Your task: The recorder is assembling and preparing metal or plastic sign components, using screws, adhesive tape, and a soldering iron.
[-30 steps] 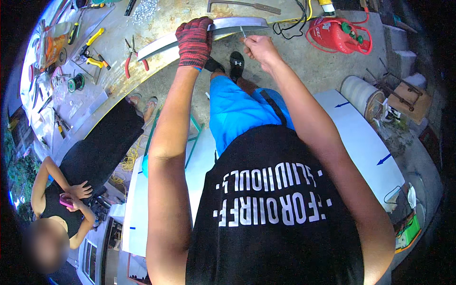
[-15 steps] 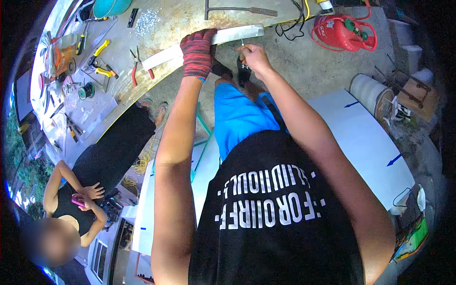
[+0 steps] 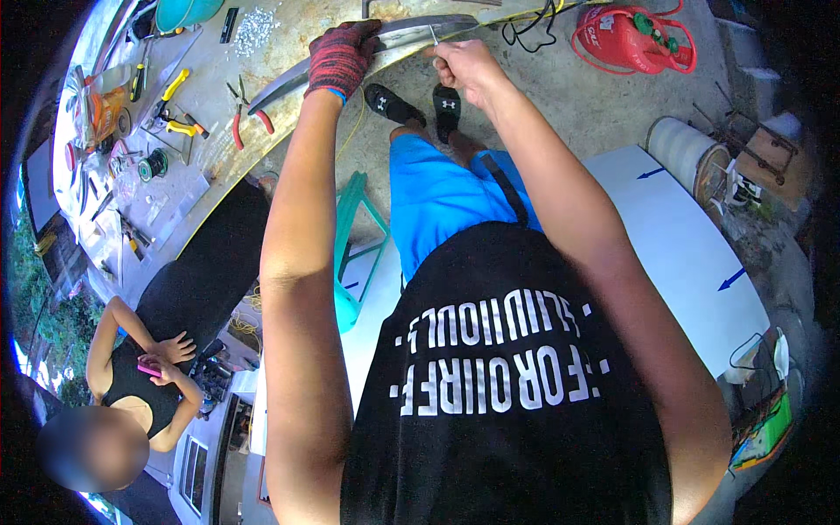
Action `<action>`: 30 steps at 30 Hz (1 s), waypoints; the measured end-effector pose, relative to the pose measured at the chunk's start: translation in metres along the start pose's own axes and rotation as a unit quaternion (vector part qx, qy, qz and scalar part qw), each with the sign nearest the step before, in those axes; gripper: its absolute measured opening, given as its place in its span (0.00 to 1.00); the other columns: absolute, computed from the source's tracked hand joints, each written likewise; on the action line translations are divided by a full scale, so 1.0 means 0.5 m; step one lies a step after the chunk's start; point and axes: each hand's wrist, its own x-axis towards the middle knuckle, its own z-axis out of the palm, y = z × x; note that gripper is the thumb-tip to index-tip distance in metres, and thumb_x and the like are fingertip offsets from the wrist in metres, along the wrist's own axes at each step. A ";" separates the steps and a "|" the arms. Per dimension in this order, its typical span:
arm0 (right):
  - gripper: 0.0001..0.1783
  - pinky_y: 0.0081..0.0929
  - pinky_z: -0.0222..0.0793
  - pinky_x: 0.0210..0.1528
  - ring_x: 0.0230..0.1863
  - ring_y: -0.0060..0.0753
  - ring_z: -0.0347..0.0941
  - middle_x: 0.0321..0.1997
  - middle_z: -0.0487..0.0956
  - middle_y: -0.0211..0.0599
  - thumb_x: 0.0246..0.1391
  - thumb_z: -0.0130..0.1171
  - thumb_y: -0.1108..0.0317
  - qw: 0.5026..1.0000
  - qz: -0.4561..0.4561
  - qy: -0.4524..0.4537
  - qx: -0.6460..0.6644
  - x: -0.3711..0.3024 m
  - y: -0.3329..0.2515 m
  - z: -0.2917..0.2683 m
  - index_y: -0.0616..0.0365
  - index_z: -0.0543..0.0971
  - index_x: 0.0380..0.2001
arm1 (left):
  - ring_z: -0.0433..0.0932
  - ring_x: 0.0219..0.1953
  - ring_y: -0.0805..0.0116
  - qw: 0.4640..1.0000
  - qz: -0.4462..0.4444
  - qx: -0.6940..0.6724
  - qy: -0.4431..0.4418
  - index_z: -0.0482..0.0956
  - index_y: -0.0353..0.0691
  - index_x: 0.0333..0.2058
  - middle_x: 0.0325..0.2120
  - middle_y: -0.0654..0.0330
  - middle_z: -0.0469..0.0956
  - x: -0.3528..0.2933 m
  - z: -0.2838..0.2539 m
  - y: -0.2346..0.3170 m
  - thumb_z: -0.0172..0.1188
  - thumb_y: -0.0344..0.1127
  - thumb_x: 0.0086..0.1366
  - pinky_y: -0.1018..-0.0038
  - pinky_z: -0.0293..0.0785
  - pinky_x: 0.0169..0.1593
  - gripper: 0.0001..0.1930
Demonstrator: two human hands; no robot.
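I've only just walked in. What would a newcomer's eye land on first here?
Probably the left hand, in a red-and-black glove, gripping a long curved silvery strip near the top centre. The bare right hand is just to its right, holding something thin up by the strip. Bright colour also stands out: blue shorts in the middle and a red tank at upper right.

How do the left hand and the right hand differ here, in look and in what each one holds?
The left hand wears a red-and-black glove; the right hand is bare. The left hand grips the long metal strip, while the right hand pinches a thin tool whose tip is at the strip; whether it touches cannot be told. Both hands are closed on something, with bare forearms.
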 end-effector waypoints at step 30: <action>0.15 0.19 0.58 0.24 0.22 0.15 0.61 0.22 0.70 0.21 0.68 0.48 0.66 0.998 -0.061 -0.031 -0.015 0.042 0.143 -0.019 0.60 0.82 0.46 | 0.75 0.50 0.45 0.982 0.095 -0.069 0.150 0.78 0.43 0.50 0.47 0.48 0.77 -0.163 0.108 0.121 0.62 0.27 0.53 0.51 0.70 0.53 0.22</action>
